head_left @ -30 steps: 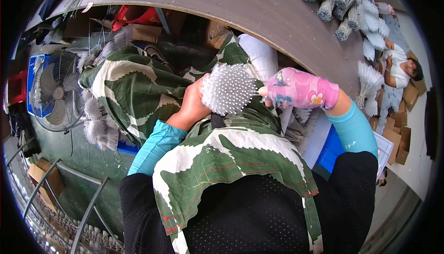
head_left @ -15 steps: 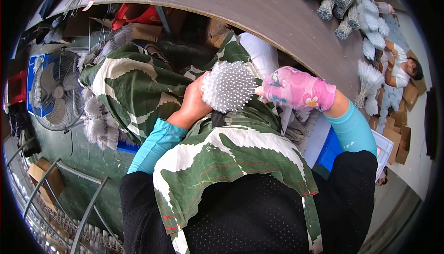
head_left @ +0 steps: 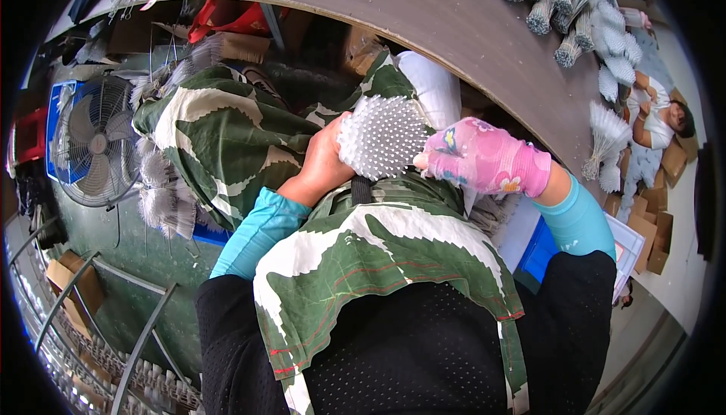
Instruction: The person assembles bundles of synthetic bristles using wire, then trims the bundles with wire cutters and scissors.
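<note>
My bare left hand (head_left: 325,159) is closed around a round bundle of thin white-tipped rods (head_left: 383,137), held over my lap. Its studded, domed end faces up toward me, and the rest of its length is hidden below. My right hand (head_left: 478,155), in a pink flowered glove with bare fingertips, is at the right edge of the bundle. Thumb and fingers are pressed together there; whatever is between them is too small to make out. A camouflage apron (head_left: 393,237) covers my lap beneath both hands.
A brown table (head_left: 454,18) curves across the front, with bundled wire-like rods (head_left: 541,14) at its far right. On the left floor stands a fan (head_left: 98,143), near more white bundles (head_left: 162,188) and a metal rack (head_left: 140,339). Another person (head_left: 654,113) sits at right near cardboard boxes (head_left: 650,226).
The view has shifted slightly. Both hands keep their places around the bundle, and the right fingertips have edged a little lower along its right side.
</note>
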The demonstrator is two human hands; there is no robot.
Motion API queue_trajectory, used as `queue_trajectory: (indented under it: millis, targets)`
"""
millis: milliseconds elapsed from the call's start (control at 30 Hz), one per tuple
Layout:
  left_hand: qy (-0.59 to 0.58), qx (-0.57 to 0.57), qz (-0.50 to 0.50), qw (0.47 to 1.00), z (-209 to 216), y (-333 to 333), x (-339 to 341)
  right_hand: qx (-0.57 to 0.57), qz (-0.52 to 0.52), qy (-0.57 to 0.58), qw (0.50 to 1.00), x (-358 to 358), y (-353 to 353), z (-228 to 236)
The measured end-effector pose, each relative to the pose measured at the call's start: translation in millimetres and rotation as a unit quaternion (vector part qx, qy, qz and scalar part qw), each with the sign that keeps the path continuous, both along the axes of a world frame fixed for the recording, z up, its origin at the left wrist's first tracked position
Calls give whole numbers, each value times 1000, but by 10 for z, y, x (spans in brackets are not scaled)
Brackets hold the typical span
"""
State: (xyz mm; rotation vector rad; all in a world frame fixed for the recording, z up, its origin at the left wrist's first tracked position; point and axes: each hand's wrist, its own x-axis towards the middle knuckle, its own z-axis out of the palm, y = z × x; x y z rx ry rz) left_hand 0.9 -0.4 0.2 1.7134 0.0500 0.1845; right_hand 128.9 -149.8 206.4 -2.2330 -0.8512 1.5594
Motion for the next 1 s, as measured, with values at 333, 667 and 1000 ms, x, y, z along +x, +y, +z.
queue_trajectory:
  millis: [333,667,1000]
  targets:
    - [-5,22,-10,1000,-4,5,2,9,110,-82,991,-50,96,17]
    - [-5,45,-16,999,66,25,10,-22,218,-223,950,-150,221,98]
    - [13,33,-12,999,59,13,22,111,251,-286,918,-183,203,117]
